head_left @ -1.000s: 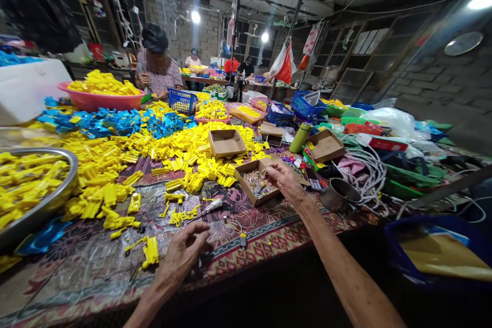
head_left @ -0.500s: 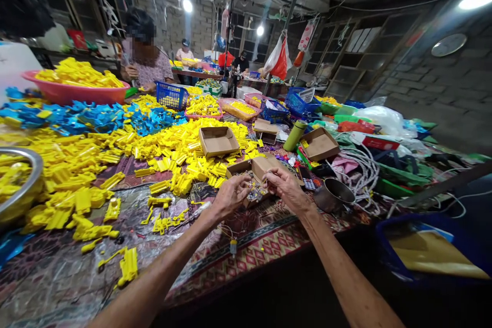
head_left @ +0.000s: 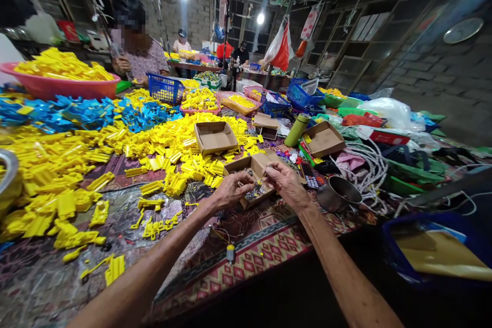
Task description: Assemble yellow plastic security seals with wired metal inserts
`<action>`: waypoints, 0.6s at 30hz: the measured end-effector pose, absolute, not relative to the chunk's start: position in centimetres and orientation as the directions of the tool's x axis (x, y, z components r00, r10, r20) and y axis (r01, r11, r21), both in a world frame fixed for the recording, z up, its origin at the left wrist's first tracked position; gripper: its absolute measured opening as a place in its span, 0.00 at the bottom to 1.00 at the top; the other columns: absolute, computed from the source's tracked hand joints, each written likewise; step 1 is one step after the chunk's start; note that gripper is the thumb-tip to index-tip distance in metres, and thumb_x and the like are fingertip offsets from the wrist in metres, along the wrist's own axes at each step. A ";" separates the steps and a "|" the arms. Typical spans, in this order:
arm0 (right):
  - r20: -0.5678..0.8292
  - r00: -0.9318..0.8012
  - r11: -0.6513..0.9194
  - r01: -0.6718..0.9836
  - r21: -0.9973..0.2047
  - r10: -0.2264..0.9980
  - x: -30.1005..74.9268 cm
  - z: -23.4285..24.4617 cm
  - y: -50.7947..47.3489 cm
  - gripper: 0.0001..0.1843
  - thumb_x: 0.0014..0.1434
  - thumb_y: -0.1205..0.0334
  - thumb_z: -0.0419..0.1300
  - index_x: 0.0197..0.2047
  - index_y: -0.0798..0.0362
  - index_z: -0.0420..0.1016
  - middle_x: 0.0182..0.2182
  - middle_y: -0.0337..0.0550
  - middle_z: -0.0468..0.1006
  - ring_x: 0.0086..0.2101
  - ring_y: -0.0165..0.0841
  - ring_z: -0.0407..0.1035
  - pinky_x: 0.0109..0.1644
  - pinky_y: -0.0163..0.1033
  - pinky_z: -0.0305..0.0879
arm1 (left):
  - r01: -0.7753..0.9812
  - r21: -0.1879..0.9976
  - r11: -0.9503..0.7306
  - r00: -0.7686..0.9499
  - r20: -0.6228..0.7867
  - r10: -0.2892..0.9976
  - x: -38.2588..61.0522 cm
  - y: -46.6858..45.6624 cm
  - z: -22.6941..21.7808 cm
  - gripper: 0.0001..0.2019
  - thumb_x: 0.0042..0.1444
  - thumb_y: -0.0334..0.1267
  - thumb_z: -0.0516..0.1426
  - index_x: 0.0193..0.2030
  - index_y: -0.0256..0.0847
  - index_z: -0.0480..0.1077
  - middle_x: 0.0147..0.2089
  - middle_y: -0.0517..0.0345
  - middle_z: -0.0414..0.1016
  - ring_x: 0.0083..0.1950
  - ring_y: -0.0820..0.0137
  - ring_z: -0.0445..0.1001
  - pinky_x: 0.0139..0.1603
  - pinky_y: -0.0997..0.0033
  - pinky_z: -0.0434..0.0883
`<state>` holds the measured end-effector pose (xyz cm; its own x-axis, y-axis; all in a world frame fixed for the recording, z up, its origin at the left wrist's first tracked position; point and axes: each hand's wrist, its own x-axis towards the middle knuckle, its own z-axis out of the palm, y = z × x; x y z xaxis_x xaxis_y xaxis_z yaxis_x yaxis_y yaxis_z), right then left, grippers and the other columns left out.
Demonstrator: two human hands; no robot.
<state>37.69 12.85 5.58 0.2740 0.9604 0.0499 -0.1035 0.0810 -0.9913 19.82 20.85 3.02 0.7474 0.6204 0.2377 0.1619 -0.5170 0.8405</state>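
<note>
The left hand point(head_left: 231, 190) and right hand point(head_left: 282, 183), fingers pressed closely together, hung above a cardboard box point(head_left: 239, 166) of thin wires point(head_left: 251, 190).

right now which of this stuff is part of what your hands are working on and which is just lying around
Working on: left hand, right hand, open brown cardboard box, thin wired parts inside it

Lying about: dented steel pot, coiled white cable, black calculator, pink plastic basin

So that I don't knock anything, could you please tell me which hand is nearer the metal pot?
Right. The right hand sits just left of the metal pot in view, apart from it; the left hand is farther left.
</note>
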 end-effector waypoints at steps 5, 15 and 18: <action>0.056 0.270 0.088 -0.108 -0.990 0.961 37.8 5.7 12.9 0.19 0.48 0.50 0.70 0.37 0.51 0.69 0.29 0.37 0.75 0.27 0.28 0.69 0.25 0.30 0.59 | 0.157 0.847 -0.507 0.730 0.246 0.637 19.9 20.7 3.0 0.13 0.58 0.43 0.56 0.43 0.38 0.77 0.36 0.56 0.77 0.34 0.69 0.71 0.36 0.73 0.66; 0.055 0.288 0.083 -0.087 -0.993 0.956 37.9 5.9 12.6 0.19 0.47 0.49 0.69 0.37 0.50 0.69 0.29 0.37 0.75 0.27 0.28 0.70 0.26 0.31 0.59 | 0.166 0.844 -0.509 0.712 0.254 0.654 20.7 21.1 2.5 0.09 0.55 0.42 0.58 0.33 0.38 0.76 0.32 0.58 0.73 0.34 0.69 0.67 0.36 0.73 0.63; 0.058 0.322 0.083 -0.063 -0.995 0.945 37.9 5.5 13.0 0.19 0.48 0.50 0.69 0.36 0.50 0.69 0.28 0.36 0.76 0.26 0.27 0.69 0.25 0.31 0.59 | 0.124 0.873 -0.471 0.751 0.228 0.620 20.6 21.3 2.5 0.11 0.56 0.42 0.57 0.31 0.37 0.75 0.31 0.60 0.71 0.32 0.71 0.66 0.34 0.74 0.62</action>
<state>37.92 12.97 5.46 0.3216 0.9451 0.0583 -0.0630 0.0828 -0.9946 20.59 21.27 2.50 0.7512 0.6197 0.2276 0.1241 -0.4712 0.8733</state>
